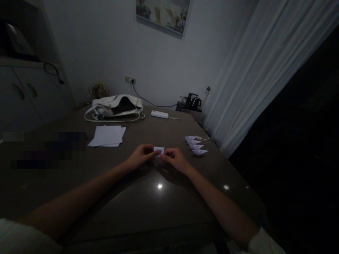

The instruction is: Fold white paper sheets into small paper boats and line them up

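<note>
A small folded white paper (159, 149) is held just above the dark table (148, 215), between both hands. My left hand (141, 156) pinches its left side, the thumb lying over the front. From the right, my right hand (176, 158) grips the lower right corner between thumb and fingers. Several folded paper boats (199, 152) stand in a row to the right of my right hand. Beyond my left hand lies a loose stack of white paper sheets (108, 135).
At the table's far side are an open white handbag (116, 106) and a white power bank (159, 114) with a short cable. Small scraps (202, 138) lie beside the boats. A black kettle (196, 102) stands on a low stand behind the table. A white curtain hangs on the right.
</note>
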Demonstrator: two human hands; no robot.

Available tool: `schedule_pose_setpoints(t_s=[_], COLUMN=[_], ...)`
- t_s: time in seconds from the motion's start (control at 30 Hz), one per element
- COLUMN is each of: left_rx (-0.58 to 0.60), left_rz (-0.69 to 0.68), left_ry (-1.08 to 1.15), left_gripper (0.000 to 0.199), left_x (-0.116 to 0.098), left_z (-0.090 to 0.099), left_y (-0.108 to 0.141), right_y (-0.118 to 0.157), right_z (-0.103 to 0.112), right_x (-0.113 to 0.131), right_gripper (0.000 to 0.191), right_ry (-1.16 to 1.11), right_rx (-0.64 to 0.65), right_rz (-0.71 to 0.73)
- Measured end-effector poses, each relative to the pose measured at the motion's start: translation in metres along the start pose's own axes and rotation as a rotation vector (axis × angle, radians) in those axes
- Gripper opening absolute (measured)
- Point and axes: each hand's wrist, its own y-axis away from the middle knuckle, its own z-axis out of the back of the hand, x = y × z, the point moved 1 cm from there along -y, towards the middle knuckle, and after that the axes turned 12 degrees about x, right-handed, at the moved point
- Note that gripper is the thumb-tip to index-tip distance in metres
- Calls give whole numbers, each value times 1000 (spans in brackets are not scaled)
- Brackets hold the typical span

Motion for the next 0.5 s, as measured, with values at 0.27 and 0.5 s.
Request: schedule_pose_setpoints(t_s=[0.27,0.5], left_rx=[50,77], left_rz=[29,-18], left_ry=[116,-14], left_gripper=[38,34], left_x=[-7,2], left_z=[-5,-2], left_y=[2,0], right_y=[2,-1], right_z=[0,-4], right_x=[5,-4], right_gripper=[26,21], right_ry=[-58,17], right_rx=[10,-14], right_rz=[23,-26])
